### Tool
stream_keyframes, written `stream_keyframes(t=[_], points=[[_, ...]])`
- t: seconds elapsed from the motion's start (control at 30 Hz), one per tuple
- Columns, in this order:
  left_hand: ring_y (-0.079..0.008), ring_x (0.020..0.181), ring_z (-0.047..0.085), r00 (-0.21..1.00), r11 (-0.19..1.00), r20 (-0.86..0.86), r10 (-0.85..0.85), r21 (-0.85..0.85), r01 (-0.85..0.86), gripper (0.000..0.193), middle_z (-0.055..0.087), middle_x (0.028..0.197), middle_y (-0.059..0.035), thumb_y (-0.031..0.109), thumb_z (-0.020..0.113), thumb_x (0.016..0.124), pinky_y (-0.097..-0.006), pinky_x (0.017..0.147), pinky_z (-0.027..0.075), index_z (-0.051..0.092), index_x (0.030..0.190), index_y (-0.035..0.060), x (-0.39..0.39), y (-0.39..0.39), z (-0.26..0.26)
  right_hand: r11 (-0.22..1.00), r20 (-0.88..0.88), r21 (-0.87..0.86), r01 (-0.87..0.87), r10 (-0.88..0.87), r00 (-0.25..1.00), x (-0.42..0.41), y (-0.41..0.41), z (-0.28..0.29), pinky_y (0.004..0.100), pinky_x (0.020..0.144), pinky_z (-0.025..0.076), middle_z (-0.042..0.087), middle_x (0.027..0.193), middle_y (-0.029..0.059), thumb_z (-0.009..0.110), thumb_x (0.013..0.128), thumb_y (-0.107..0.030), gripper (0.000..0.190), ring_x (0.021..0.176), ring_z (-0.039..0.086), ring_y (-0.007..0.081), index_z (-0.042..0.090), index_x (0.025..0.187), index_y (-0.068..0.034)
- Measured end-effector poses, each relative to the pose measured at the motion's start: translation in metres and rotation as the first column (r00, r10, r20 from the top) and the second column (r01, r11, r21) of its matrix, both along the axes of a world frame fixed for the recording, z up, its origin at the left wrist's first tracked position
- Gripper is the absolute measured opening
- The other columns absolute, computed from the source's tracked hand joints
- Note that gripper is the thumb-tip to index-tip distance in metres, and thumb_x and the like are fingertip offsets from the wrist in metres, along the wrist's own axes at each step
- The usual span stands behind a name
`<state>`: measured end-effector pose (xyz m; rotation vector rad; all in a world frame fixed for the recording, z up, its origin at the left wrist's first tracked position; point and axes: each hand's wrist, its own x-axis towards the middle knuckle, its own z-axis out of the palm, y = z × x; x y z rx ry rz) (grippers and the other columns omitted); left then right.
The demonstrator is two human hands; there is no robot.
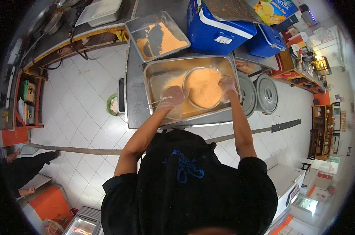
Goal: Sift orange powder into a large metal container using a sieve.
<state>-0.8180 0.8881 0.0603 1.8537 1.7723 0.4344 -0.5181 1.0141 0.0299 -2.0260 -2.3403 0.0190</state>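
Note:
A round metal-rimmed sieve [204,88], full of orange-coloured breading powder, is held over a deep rectangular steel pan [192,61]. More of the powder lies in the pan beneath and beside it. My left hand [173,96], in a clear plastic glove, is closed at the sieve's left side, where a wire handle sticks out to the left. Gloved in the same way, my right hand [228,85] grips the right rim. Behind the pan, a grey plastic tub [177,28] holds a patchy layer of the powder.
Blue cooler boxes [221,36] stand behind the pan, one under a dirty metal tray [233,10]. Lidded grey bins [267,94] are on the floor to the right. A green basket [111,105] sits left of the table. Another person [27,169] is at the far left.

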Motion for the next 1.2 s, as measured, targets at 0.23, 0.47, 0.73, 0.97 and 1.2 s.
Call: stream_keyframes(t=[0.23,0.47,0.73,0.97,1.2], points=[[-0.0408,0.073,0.066,1.000,1.000,-0.019,-0.010,-0.022,0.009,0.068,0.066,0.076,-0.0258,0.058,0.042,0.087,-0.0495,0.068,0.051,0.069,0.077,-0.0033,0.005,-0.003,-0.009,0.999,-0.191,0.021,0.046,-0.041,0.981,0.017,-0.003,-0.024,0.0342,0.083,0.050,0.068,0.094,0.0087,0.058,0.082,-0.023,0.022,0.092,0.065,0.0233,0.068,0.097,-0.011],[-0.0419,0.072,0.065,1.000,0.996,0.004,-0.025,-0.085,0.025,0.069,0.065,0.074,-0.0270,0.058,0.042,0.087,-0.0491,0.069,0.051,0.069,0.074,-0.0034,0.021,0.001,0.007,0.944,0.059,0.153,-0.293,0.287,0.956,0.081,0.023,-0.079,0.0279,0.065,0.053,0.067,0.085,0.0034,0.053,0.085,-0.012,0.019,0.079,0.065,0.0176,0.065,0.099,-0.008],[-0.0433,0.070,0.064,0.999,0.997,0.030,0.022,-0.075,-0.020,0.069,0.064,0.073,-0.0286,0.058,0.042,0.087,-0.0508,0.066,0.050,0.068,0.074,-0.0047,0.010,0.000,-0.003,1.000,-0.349,0.014,-0.009,0.013,0.937,0.041,0.008,-0.063,0.0324,0.065,0.054,0.066,0.089,0.0078,0.049,0.089,-0.011,0.019,0.079,0.064,0.0204,0.061,0.102,-0.005],[-0.0446,0.076,0.064,1.000,0.996,0.008,-0.030,-0.079,0.031,0.077,0.064,0.079,-0.0306,0.063,0.036,0.089,-0.0511,0.074,0.050,0.069,0.080,-0.0061,0.000,0.011,0.004,0.887,0.250,0.385,-0.254,0.165,0.954,0.029,0.001,-0.056,0.0378,0.073,0.051,0.067,0.089,0.0124,0.058,0.080,-0.026,0.021,0.081,0.065,0.0272,0.067,0.090,-0.010],[-0.0430,0.068,0.064,0.995,0.995,0.027,-0.094,-0.029,0.094,0.077,0.063,0.068,-0.0280,0.062,0.035,0.089,-0.0507,0.068,0.050,0.068,0.071,-0.0050,-0.005,0.023,-0.018,0.977,-0.178,0.214,-0.003,0.042,0.983,0.056,0.020,-0.074,0.0382,0.066,0.049,0.065,0.080,0.0138,0.057,0.082,-0.025,0.020,0.075,0.063,0.0251,0.066,0.085,-0.007]])
